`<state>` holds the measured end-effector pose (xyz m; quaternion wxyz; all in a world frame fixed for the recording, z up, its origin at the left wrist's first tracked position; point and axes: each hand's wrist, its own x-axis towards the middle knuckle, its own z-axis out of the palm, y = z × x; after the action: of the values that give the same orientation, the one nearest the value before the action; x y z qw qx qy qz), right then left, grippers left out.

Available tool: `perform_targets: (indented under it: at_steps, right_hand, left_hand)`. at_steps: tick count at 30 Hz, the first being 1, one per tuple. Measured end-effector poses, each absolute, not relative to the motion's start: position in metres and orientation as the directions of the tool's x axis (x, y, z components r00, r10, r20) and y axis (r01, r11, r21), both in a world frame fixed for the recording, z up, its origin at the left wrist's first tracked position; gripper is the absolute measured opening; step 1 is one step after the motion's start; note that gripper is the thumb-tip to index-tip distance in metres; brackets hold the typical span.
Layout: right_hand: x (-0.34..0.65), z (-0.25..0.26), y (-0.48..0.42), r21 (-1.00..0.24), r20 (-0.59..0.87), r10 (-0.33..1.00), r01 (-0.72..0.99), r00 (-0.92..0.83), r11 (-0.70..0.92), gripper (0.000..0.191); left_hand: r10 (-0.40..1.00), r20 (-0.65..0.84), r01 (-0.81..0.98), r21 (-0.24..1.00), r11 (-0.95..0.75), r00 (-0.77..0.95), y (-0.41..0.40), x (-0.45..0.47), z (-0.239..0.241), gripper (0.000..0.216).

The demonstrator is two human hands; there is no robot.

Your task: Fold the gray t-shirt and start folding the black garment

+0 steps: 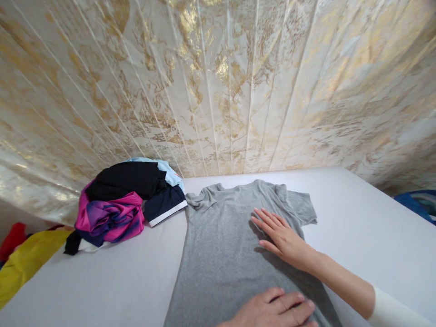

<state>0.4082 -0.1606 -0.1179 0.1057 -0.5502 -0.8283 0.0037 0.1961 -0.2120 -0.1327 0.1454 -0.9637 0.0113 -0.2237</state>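
A grey T-shirt (221, 245) lies spread flat on the white table (357, 218), collar toward the wall. My right hand (281, 236) rests flat on the shirt's right chest area, fingers stretched out and together. Down at the bottom edge of the view, my left hand (275, 311) lies flat on the shirt's lower part, fingers extended to the right. Neither hand holds anything.
A heap of clothes (122, 200) in black, pink-purple, navy and light blue sits at the table's back left. Yellow cloth (27, 259) and red cloth (12, 238) lie beyond the left edge. A gold-patterned wall (218, 86) rises behind. A blue object (417, 204) shows at the right.
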Motion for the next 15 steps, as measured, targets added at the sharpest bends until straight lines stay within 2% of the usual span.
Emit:
perform_targets:
  at_steps: [5, 9, 12, 15]
  right_hand:
    - [0.469, -0.131, -0.141, -0.072, 0.190, 0.977, 0.992, -0.092, 0.107, 0.059]
    - [0.486, -0.132, -0.113, -0.059, 0.165, 0.978, 0.989, -0.126, 0.137, 0.057]
    - [0.472, -0.129, -0.115, -0.031, 0.187, 0.978, 0.995, -0.092, 0.099, 0.058]
    - [0.448, -0.129, -0.134, -0.038, 0.237, 0.969, 0.996, -0.073, 0.085, 0.057]
  left_hand:
    - [-0.085, 0.405, 0.038, -0.288, -0.957, 0.911, -0.217, 0.192, -0.135, 0.036]
    - [-0.078, 0.361, 0.012, -0.238, -0.971, 0.929, -0.217, 0.193, -0.126, 0.037]
    - [-0.002, 0.292, 0.023, -0.082, -0.996, 0.956, -0.207, 0.186, -0.107, 0.042]
    - [0.247, 0.215, 0.217, 0.154, -0.964, 0.945, -0.176, 0.169, -0.087, 0.053]
